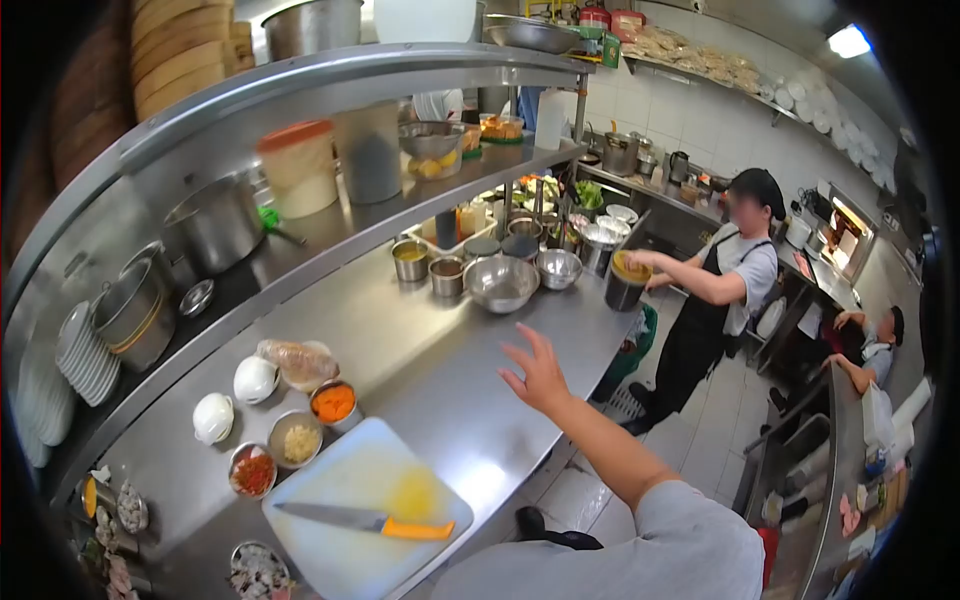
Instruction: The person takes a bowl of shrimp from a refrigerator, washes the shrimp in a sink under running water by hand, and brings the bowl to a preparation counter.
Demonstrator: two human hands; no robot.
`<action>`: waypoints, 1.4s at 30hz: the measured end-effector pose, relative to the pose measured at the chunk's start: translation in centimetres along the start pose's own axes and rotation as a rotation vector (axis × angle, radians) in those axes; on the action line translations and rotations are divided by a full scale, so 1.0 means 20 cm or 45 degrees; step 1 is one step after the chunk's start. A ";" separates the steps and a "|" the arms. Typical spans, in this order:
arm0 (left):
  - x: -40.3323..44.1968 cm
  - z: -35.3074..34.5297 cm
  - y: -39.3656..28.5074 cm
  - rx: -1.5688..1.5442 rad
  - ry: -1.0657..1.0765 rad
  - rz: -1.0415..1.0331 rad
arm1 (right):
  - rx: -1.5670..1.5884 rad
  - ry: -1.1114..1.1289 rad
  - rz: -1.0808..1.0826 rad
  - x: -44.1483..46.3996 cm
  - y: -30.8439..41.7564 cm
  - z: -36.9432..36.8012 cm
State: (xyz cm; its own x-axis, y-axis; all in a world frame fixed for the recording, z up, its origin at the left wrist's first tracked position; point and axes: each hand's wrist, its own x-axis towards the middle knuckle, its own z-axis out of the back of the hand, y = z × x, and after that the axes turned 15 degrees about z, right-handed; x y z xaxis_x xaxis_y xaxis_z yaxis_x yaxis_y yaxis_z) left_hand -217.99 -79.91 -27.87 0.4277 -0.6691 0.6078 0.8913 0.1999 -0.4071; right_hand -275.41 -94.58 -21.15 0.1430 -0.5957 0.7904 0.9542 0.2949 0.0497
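My right hand reaches out over the steel counter, fingers spread and holding nothing. Nearest to it stands a wide steel mixing bowl, a short gap beyond the fingertips. A smaller steel bowl is beside that one. My left hand is out of view. Lower on the counter lies a cutting board with a yellow stain. A knife with an orange handle rests flat across it. Past the board are small containers of chopped orange food, minced pale food and chopped red food.
Two white lidded bowls and a wrapped bag sit near the back. An overhead shelf carries pots and tubs. At the counter's far end, a co-worker handles a dark container. Another person is at the right.
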 end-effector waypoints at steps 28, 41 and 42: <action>-1.17 -0.06 -1.00 0.123 -0.113 1.083 | -0.805 0.361 0.396 3.57 -2.51 0.44; -1.16 0.12 -0.88 0.192 -0.054 1.051 | -0.721 0.134 0.465 2.64 -2.27 0.24; -1.15 0.13 -0.86 0.180 -0.062 1.066 | -0.702 0.093 0.491 2.57 -2.26 0.25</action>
State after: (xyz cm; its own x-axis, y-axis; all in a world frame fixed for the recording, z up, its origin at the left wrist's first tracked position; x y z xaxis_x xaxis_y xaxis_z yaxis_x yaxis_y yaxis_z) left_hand -242.80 -66.18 -33.12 0.9576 -0.2297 0.1739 0.2869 0.7051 -0.6485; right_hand -312.56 -134.83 20.35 0.4991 -0.5789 0.6448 0.8229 0.0835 -0.5620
